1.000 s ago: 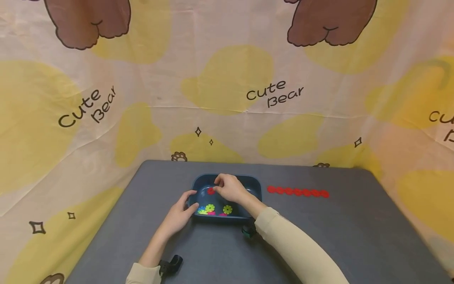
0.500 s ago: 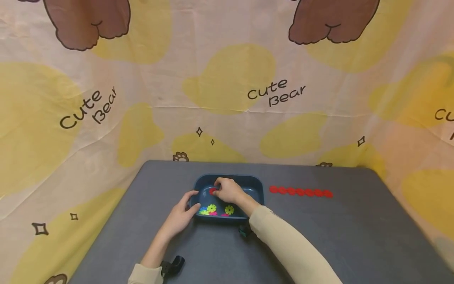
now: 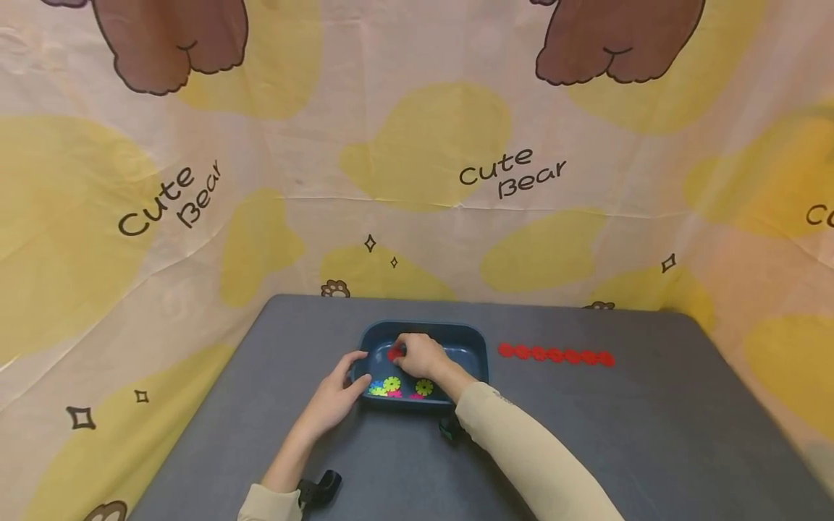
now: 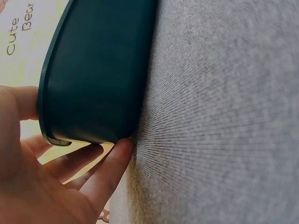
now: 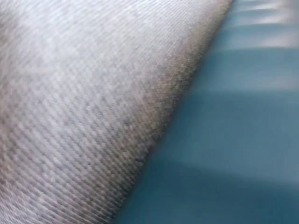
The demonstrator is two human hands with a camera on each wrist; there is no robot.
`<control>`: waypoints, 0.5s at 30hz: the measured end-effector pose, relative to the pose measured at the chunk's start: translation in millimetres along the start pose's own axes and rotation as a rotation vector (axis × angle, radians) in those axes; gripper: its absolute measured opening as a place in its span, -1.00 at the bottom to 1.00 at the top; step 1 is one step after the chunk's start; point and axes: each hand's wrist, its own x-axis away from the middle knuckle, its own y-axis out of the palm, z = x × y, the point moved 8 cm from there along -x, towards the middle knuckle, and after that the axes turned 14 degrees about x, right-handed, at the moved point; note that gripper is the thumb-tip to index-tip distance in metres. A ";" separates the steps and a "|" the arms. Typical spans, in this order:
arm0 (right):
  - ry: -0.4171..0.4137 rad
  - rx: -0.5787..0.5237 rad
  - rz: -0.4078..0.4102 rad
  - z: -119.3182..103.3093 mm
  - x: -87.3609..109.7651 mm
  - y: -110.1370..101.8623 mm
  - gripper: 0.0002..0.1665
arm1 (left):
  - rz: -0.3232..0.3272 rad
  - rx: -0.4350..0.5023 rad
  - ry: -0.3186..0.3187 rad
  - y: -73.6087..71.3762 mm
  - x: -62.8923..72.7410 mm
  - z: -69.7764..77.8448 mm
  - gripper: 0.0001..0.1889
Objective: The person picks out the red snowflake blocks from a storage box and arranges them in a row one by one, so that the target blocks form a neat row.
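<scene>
A dark blue tray (image 3: 464, 356) sits on the grey table, and my left hand (image 3: 331, 399) holds its left end. In the left wrist view the thumb is over the rim and the fingers lie against the outer wall (image 4: 98, 74). My right hand (image 3: 423, 356) reaches into the tray, thumb and index finger pinching a red snowflake building disc (image 3: 393, 354), partly hidden by the fingers. Along the tray's near side lie yellow discs (image 3: 424, 387), a blue one (image 3: 376, 386) and pink ones (image 3: 394, 394). The right wrist view shows only tray wall (image 5: 243, 135) and tabletop.
Right of the tray, several red discs (image 3: 555, 355) form a straight row on the grey tabletop (image 3: 586, 420). Behind the table hangs a printed cloth (image 3: 417, 159). A black wrist camera (image 3: 321, 488) is strapped to the left wrist.
My right hand has sunk slightly lower in the tray, fingers closing in around the red disc. The left hand keeps its place at the tray's end. The whole view has shifted slightly.
</scene>
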 end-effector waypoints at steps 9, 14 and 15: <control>-0.004 -0.016 -0.006 1.1 2.2 0.7 -0.72 | 0.002 0.001 -0.001 0.4 -0.5 0.3 -0.49; -0.005 -0.031 -0.027 1.4 3.0 2.6 -0.75 | 0.000 0.003 0.005 0.4 -0.5 0.6 -0.49; -0.008 -0.035 -0.029 1.2 3.3 3.0 -0.75 | -0.001 0.003 0.007 0.5 -0.6 0.6 -0.49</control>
